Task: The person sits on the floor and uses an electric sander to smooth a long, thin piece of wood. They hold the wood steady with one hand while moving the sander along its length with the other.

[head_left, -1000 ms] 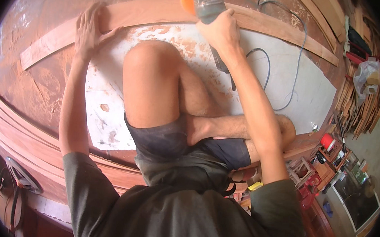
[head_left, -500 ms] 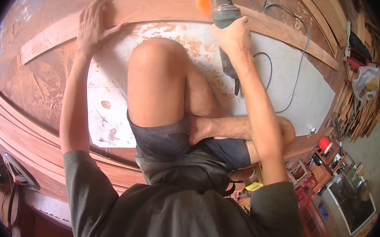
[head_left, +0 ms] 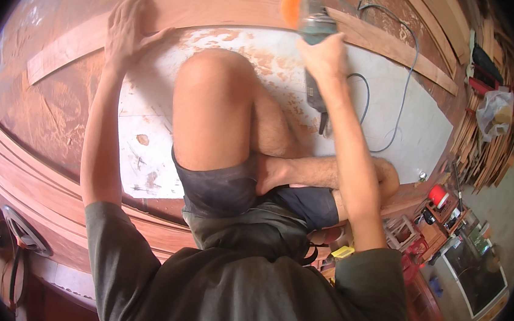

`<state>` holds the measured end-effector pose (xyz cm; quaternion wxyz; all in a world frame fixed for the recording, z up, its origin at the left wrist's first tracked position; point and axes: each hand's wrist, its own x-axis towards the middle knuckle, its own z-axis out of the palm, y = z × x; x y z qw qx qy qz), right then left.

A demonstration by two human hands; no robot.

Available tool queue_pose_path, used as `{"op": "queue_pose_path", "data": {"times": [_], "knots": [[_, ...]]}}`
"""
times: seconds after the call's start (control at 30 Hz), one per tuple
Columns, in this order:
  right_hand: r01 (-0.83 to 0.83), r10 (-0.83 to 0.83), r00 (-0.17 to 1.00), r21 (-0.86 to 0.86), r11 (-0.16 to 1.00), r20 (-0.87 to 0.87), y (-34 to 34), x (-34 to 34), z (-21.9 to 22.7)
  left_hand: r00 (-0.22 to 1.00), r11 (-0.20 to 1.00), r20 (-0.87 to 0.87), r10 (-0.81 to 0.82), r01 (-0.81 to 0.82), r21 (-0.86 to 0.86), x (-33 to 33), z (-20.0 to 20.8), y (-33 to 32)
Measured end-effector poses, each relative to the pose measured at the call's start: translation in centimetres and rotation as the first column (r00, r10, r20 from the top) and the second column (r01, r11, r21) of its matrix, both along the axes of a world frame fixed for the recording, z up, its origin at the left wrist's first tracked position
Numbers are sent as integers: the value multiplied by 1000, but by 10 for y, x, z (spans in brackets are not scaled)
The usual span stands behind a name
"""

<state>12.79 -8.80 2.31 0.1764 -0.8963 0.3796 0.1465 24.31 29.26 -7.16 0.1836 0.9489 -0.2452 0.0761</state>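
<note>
A long, flat wooden board point(head_left: 221, 10) lies across the far side of the work surface, bending with the lens. My left hand point(head_left: 126, 34) rests on its left part, fingers stretched and thumb spread to the right. In my right hand point(head_left: 326, 58) is an angle grinder point(head_left: 318, 24), its body dark and teal. An orange disc point(head_left: 294, 9) at its head meets the board right of the middle; blur hides the exact contact. The grinder's rear end points back toward my crossed leg, and its cord point(head_left: 367, 103) loops off to the right.
Under me is a white sheet point(head_left: 420, 107) strewn with reddish dust. Long boards point(head_left: 30, 162) are stacked at the left, and more planks point(head_left: 436, 29) lie at the far right. Beyond the right edge are a pile of thin wood strips point(head_left: 484, 144), a plastic bag point(head_left: 494, 117) and a dark-panelled frame point(head_left: 473, 274).
My right hand and the angle grinder have shifted a little to the right along the board and slightly nearer. My left hand stays in nearly the same place on the board.
</note>
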Motion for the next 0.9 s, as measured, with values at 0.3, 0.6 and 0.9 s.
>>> {"op": "queue_pose_path", "data": {"times": [0.3,0.6,0.9], "knots": [[-87,87,996,-1,996,10,2,-9,17,999,997,33,0,-2,74,3,-5,4],[33,-34,999,44,998,26,-4,-15,5,998,999,56,-21,18,43,1,0,-2],[-56,54,996,26,998,76,6,-20,6,999,998,52,-11,8,56,-1,-4,0]]}}
